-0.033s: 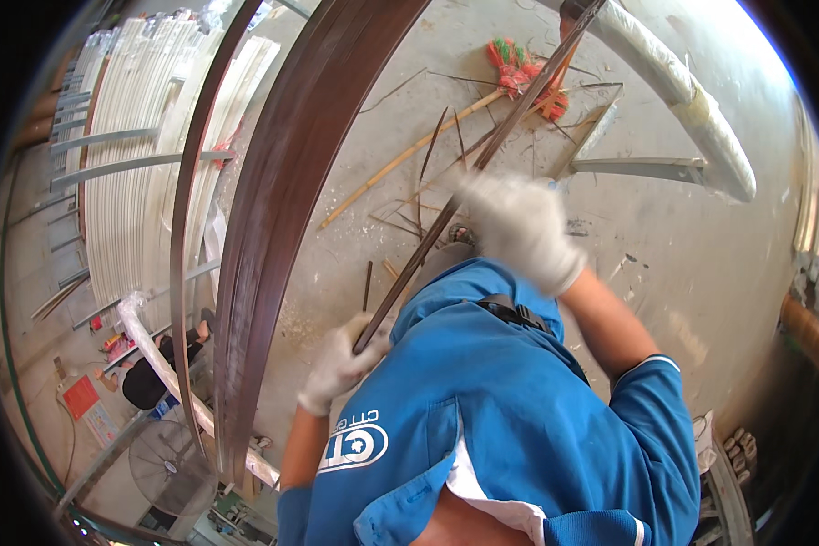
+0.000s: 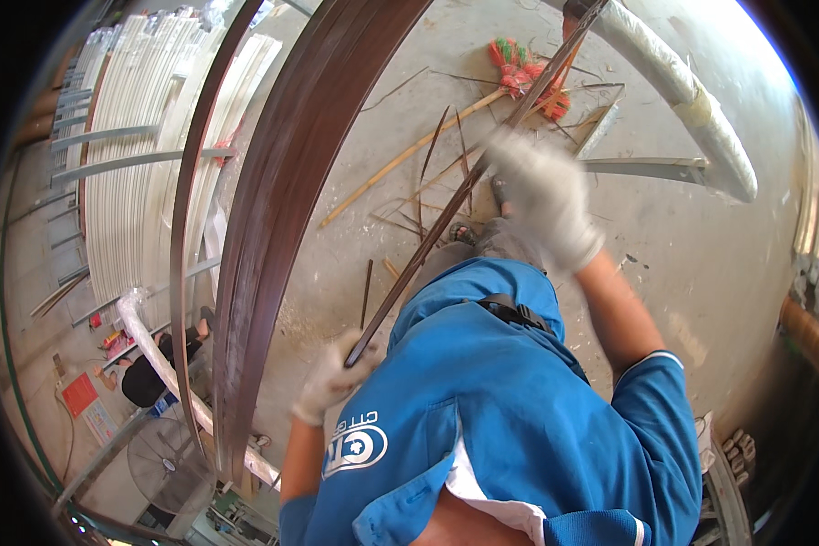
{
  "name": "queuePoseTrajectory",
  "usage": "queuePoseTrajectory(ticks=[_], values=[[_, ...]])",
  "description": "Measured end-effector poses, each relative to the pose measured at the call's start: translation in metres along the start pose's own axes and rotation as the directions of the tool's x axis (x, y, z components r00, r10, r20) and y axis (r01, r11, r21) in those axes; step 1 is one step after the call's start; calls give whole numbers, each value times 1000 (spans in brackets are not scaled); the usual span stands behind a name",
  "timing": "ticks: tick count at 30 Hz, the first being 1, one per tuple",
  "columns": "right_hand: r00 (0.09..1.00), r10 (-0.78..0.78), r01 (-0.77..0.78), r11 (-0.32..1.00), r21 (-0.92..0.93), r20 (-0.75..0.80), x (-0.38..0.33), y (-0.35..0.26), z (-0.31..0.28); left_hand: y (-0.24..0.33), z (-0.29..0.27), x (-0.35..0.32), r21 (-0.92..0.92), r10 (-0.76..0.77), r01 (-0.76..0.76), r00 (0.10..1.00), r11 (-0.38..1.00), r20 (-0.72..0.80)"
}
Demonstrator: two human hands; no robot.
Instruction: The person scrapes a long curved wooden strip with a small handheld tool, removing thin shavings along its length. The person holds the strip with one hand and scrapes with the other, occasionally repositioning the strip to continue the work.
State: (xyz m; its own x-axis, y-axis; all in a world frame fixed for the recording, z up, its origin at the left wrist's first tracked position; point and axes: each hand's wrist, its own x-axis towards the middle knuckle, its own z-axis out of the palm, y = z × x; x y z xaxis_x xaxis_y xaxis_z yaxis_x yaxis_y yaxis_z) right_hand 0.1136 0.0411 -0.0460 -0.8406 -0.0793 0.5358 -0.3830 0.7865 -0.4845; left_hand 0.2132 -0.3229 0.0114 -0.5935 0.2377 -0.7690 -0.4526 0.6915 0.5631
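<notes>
A long, thin dark brown strip [image 2: 450, 211] slants from my lap up to the far right. My left hand [image 2: 335, 378], in a white work glove, is closed around its near end beside my blue shirt. My right hand [image 2: 551, 196], gloved too, is raised beside the middle of the strip. Its fingertips reach the strip, but motion smears them, so their grip does not show. Left of the strip stand wide dark brown profiles [image 2: 291, 200] and a narrower brown profile [image 2: 191, 200], running from top to bottom.
A broom [image 2: 517, 77] with red and green bristles lies on the floor among thin brown offcuts. A plastic-wrapped tube [image 2: 687, 100] juts in at upper right. White profiles [image 2: 136, 155] are stacked on metal arms at left. Below sits another person [image 2: 146, 378] near a fan [image 2: 168, 464].
My right hand has moved up and to the right along the strip. My left hand has shifted slightly down with the strip's near end.
</notes>
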Motion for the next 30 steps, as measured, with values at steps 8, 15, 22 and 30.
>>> queuePoseTrajectory(ticks=[8, 15, 22, 30], values=[[915, 303, -301, 952, 50, -265, 63, 105, -18, -118, 7, -89, -91, -120, 114, 991, 989, -64], [982, 100, -124, 982, -142, -161, 15, 9, 5, -10, 17, -12, -28, 42, -42, 999, 999, 2], [960, -189, 184, 982, 42, 208, -44, -90, 11, 57, 11, 24, -262, -50, 109, 974, 959, 222], [938, 237, -218, 971, 101, -253, 60, 73, -37, 56, 11, 27, -376, -9, 124, 956, 918, 294]])
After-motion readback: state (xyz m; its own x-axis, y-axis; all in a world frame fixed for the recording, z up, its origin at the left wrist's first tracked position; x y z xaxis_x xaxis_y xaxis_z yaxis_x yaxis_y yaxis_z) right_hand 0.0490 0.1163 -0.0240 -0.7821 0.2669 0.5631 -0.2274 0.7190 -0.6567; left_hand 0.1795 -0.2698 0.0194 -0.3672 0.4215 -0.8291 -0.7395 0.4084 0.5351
